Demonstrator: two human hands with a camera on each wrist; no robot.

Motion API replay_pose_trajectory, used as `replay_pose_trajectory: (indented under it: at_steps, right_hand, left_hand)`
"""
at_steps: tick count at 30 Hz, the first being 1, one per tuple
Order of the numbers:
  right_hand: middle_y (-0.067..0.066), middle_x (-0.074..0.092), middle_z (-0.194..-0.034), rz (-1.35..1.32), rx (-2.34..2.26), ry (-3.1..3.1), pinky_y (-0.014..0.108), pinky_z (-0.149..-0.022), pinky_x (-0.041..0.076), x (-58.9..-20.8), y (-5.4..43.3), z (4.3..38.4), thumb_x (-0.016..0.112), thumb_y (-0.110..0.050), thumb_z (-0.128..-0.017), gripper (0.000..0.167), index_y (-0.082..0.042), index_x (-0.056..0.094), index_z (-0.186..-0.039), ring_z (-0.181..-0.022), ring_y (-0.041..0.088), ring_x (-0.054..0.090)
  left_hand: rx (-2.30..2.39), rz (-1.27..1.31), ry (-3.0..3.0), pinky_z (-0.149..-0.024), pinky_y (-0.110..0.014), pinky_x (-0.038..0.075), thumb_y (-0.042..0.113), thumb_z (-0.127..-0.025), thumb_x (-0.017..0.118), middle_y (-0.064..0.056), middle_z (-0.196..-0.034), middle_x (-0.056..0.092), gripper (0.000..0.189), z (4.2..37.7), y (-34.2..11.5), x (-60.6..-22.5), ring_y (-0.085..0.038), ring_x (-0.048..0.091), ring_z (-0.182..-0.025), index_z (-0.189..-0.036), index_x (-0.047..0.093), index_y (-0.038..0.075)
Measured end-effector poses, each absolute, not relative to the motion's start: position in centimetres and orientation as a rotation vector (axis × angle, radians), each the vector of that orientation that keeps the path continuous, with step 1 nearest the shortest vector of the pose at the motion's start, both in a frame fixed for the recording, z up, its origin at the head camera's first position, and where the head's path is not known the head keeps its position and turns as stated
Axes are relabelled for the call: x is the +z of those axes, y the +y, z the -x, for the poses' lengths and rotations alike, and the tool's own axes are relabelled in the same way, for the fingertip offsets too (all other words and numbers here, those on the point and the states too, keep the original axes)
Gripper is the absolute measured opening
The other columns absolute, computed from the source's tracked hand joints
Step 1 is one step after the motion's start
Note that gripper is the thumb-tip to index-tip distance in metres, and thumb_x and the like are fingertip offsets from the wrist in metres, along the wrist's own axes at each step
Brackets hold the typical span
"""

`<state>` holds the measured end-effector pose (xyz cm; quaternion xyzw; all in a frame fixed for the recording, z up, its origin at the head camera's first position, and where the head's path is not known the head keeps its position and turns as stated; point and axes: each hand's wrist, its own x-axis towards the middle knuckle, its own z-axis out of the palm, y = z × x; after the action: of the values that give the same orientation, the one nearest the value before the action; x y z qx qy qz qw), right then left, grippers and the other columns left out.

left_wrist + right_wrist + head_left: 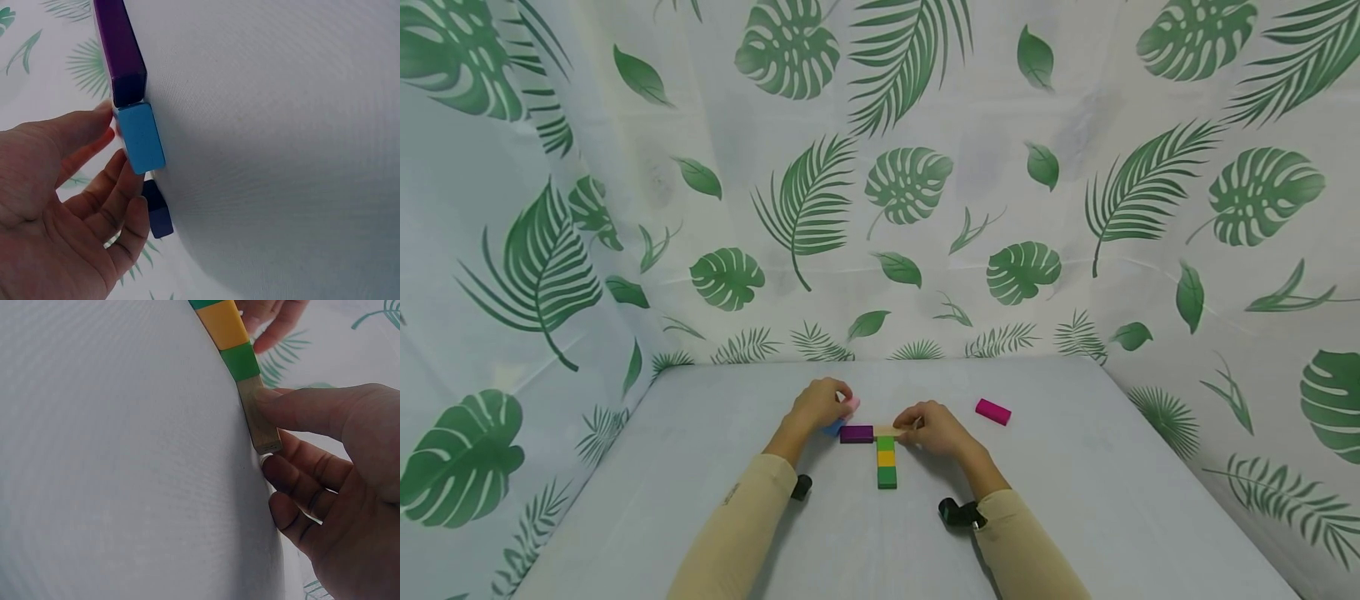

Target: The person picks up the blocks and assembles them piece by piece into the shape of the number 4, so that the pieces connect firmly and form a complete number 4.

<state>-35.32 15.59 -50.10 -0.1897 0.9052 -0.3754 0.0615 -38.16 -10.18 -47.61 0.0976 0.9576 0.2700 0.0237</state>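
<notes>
My left hand [820, 404] pinches a light blue block [142, 137] between thumb and fingers, at the end of a purple block [856, 434]. Just beyond it, a dark blue block [158, 209] sits by the curled fingers; from the head view the hand covers it. Something pale pink [852, 403] shows at the left fingertips. My right hand [936, 427] grips a plain wooden block [256, 415], thumb on its side and fingers at its far end. A green block [886, 443], a yellow block [887, 458] and another green block [887, 477] line up toward me from the wooden one.
A magenta block [993, 411] lies apart on the right of the white-covered table [647, 500]. Leaf-printed cloth [925, 250] hangs behind the table and along both sides. A black wrist device [958, 512] sits under the right forearm.
</notes>
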Motion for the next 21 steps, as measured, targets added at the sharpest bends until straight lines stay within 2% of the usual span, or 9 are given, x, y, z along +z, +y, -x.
replay_pose_trajectory:
  at_steps: [21]
  right_hand:
    - [-0.004,0.074,-0.099,0.570,-1.146,2.719,0.034,-0.078,0.048,-50.01,15.55,35.26,0.081,-0.014,-0.089,0.018,-0.016,0.081,-0.107,-0.091,0.018,0.056]
  left_hand:
    - [0.812,-0.284,2.973,-0.086,-0.045,0.056,0.023,-0.094,0.075,-0.007,-0.108,0.073,0.025,38.17,-10.03,-47.69,-0.021,0.063,-0.091,-0.118,0.076,0.016]
